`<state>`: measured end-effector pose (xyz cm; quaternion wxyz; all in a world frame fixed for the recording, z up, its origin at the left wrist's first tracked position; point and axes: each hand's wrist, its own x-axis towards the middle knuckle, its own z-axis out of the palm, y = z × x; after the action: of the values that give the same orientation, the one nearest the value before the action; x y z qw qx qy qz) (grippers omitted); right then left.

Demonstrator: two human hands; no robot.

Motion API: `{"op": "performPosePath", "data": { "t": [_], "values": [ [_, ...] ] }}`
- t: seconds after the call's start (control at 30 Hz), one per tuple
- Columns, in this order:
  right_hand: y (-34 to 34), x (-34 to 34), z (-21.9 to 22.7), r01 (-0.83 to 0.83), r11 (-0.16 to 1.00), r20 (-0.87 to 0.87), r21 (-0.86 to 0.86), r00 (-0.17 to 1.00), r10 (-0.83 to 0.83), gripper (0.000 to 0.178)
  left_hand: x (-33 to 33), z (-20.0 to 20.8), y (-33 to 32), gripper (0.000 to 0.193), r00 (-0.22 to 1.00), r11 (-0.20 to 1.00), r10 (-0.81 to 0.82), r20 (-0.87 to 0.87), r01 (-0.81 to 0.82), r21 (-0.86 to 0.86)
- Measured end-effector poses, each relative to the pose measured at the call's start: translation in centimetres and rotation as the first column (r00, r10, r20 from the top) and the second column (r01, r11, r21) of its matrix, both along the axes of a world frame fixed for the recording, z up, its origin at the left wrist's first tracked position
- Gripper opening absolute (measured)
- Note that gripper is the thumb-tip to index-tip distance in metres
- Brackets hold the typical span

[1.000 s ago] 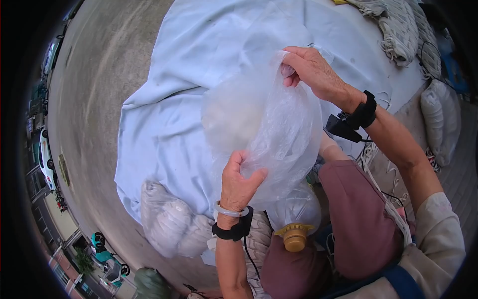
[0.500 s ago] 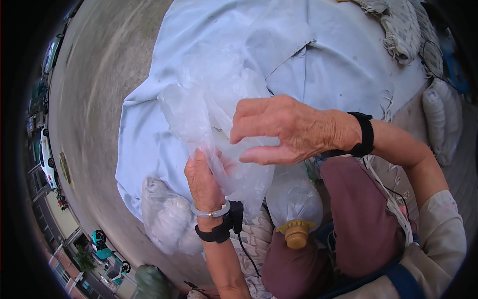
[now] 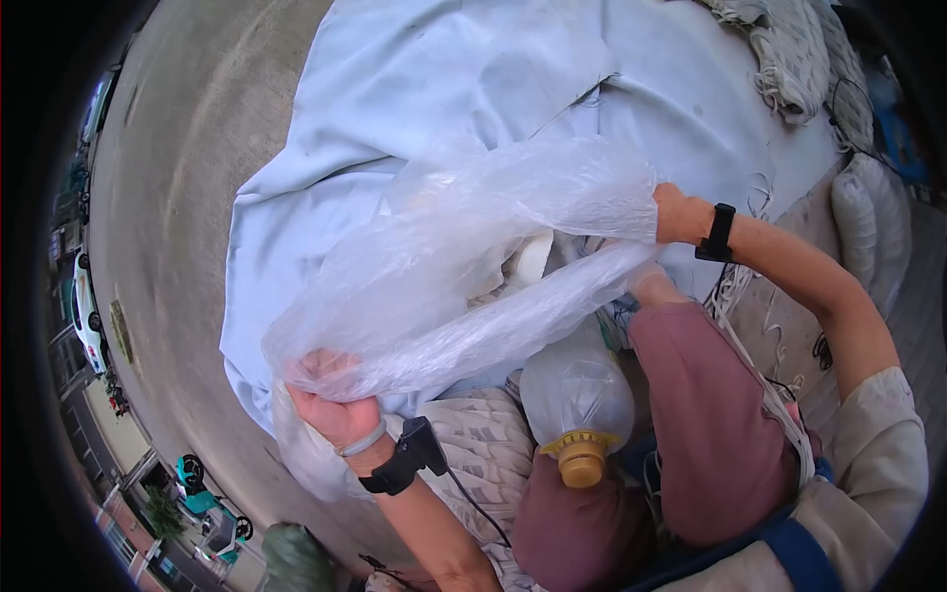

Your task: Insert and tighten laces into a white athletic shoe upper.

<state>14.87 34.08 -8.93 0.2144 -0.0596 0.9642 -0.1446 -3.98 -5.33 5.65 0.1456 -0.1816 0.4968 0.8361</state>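
A clear plastic bag (image 3: 444,286) is stretched wide between my two hands, its mouth held apart. At its lower left end my left hand (image 3: 335,395) grips the edge, the fingers partly showing through the film. My right hand (image 3: 679,215) is closed on the opposite end, most of its fingertips hidden by the plastic. Within the gap between the bag's edges a cream-white curved piece (image 3: 533,259) shows; whether it lies in the bag or under it I cannot tell. Below the bag, near my knees, rests a big clear bottle (image 3: 577,390) with a yellow cap.
A pale blue cloth (image 3: 414,79) spreads under the bag. Stacked whitish knitted gloves (image 3: 473,444) lie beside my left forearm, and more gloves (image 3: 789,59) at the far right. A plastic-wrapped bundle (image 3: 868,227) and loose white cords (image 3: 730,296) are on the right. Pavement runs along the left.
The bunched bag has been spread open. My left hand moved left and down with one edge; my open right hand moved right and closed on the other edge.
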Motion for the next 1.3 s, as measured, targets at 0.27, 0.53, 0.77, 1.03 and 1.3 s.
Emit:
{"op": "performPosePath", "data": {
  "t": [0.27, 0.53, 0.77, 1.03, 1.3],
  "values": [
    [-10.1, -10.0, 9.0, -0.316, 0.941, 0.316, -0.118, 0.887, 0.338, 0.020, 1.9, 4.3, 3.4, 0.033, 0.972, 0.975, -0.207, -0.111, 0.214, 0.055],
    [-13.2, -11.2, 7.4, -0.361, 0.931, -0.385, 0.048, 0.854, 0.351, 0.021, 4.1, 8.2, 2.2, 0.022, 0.897, 0.909, -0.291, -0.334, 0.368, 0.196],
    [-16.8, -13.5, 4.2, -0.466, 0.863, -0.695, 0.196, 0.554, 0.457, 0.033, 4.1, 9.6, 0.3, 0.027, 0.899, 0.884, -0.344, -0.273, 0.407, 0.228],
    [-14.5, -17.6, -0.4, -0.285, 0.958, -0.406, -0.040, 0.880, 0.245, 0.037, 3.8, 10.6, -1.2, 0.035, 0.868, 0.826, -0.463, -0.177, 0.495, 0.270],
    [-13.0, -19.5, 2.0, -0.217, 0.961, -0.089, -0.173, 0.975, 0.204, 0.019, 3.1, 5.5, 2.4, 0.029, 0.963, 0.874, -0.091, -0.252, -0.044, -0.484]
  ]
}}
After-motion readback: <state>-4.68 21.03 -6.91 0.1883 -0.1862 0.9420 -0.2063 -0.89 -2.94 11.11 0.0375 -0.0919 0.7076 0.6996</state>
